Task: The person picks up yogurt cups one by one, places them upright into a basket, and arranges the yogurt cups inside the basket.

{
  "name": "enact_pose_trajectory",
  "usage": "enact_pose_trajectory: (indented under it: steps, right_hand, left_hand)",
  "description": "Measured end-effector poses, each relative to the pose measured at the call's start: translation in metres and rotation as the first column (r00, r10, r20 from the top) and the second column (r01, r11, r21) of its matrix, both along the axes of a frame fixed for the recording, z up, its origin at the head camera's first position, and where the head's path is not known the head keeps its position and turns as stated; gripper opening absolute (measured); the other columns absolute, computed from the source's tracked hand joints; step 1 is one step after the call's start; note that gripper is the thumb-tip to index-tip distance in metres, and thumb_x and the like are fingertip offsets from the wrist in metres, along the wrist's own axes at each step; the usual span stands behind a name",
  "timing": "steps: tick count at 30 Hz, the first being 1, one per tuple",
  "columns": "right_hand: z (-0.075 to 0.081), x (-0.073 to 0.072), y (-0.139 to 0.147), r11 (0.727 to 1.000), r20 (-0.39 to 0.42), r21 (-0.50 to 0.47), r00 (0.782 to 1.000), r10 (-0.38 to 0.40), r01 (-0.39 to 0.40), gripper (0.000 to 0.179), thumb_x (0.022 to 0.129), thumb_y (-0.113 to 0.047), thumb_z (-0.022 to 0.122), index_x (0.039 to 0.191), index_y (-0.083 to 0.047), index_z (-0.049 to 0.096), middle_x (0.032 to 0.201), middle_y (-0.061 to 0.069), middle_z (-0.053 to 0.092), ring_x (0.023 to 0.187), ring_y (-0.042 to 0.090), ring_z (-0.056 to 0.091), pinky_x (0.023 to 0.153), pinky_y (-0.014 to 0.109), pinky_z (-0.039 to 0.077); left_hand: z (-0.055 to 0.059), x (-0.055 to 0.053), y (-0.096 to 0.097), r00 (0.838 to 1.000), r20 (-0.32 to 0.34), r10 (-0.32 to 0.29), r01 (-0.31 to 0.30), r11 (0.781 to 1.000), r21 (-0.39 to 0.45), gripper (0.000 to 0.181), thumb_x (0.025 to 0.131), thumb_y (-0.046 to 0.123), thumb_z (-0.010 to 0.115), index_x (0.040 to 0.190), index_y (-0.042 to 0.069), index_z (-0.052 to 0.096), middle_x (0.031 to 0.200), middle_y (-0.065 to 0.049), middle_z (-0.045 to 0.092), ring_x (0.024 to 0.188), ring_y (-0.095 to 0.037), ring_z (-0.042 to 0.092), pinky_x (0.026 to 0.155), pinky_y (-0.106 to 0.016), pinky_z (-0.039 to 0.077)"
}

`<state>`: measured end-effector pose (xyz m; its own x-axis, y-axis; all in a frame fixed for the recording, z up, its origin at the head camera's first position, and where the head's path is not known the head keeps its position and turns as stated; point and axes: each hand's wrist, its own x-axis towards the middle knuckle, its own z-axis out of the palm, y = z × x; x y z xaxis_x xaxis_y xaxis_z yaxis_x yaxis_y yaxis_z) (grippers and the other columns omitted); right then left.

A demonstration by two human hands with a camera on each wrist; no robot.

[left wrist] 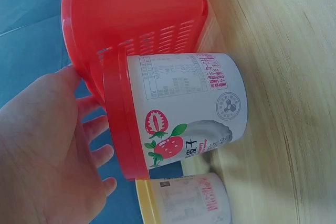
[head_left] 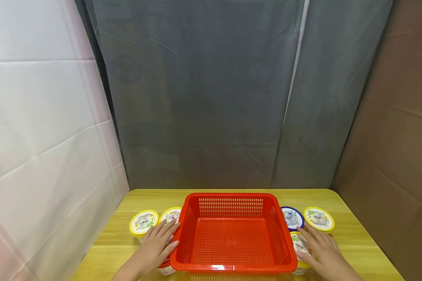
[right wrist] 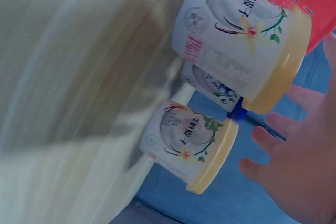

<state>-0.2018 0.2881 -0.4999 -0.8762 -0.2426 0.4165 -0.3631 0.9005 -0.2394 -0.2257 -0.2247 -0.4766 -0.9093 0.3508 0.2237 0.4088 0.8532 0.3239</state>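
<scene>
A red plastic basket (head_left: 232, 268) sits in the middle of the wooden table, with nothing inside. My left hand (head_left: 154, 246) is at its left rim, fingers extended, above a red-lidded yogurt tub (left wrist: 178, 108) printed with strawberries. In the left wrist view the thumb reaches the basket's rim and the other fingers pass behind the red lid. My right hand (head_left: 321, 249) spreads over a yellow-lidded tub (right wrist: 241, 40) on the right side, fingers loosely extended. Beyond it stand a blue-lidded tub (head_left: 292, 217) and another yellow-lidded tub (head_left: 318, 218).
Two more yellow-lidded tubs, one at the far left (head_left: 144, 222) and one against the basket's left side (head_left: 170, 214), stand past my left hand. A grey curtain (head_left: 204, 97) rises behind the table (head_left: 204, 191), with a white cloth (head_left: 49, 117) left and a brown one (head_left: 394, 117) right.
</scene>
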Motion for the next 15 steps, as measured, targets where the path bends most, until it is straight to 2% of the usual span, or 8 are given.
enact_pose_trajectory:
  steps: [7, 15]
  right_hand:
    - [-0.008, 0.003, 0.006, 1.0, 0.143, -0.02, 0.99, -0.013, 0.017, 0.07, 0.087, -0.057, 0.066, 0.145, -0.022, 0.05, 0.15, 0.015, 0.047, 0.134, 0.038, 0.043, 0.1, 0.071, 0.033]
    - [-0.015, 0.003, 0.007, 0.999, 0.187, -0.029, 0.982, -0.008, 0.013, 0.081, 0.082, -0.063, 0.067, 0.147, -0.02, 0.048, 0.153, 0.016, 0.042, 0.135, 0.042, 0.043, 0.098, 0.073, 0.033]
  left_hand:
    - [-0.002, 0.0, 0.0, 0.999, 0.026, 0.018, -0.018, 1.0, -0.002, 0.054, 0.102, 0.047, 0.046, 0.149, 0.02, 0.045, 0.158, -0.006, 0.041, 0.146, -0.039, 0.034, 0.114, -0.067, 0.026]
    - [-0.001, 0.0, 0.001, 0.999, 0.008, 0.033, -0.033, 0.999, -0.013, 0.053, 0.102, 0.048, 0.046, 0.148, 0.022, 0.046, 0.157, -0.005, 0.043, 0.145, -0.039, 0.035, 0.112, -0.067, 0.028]
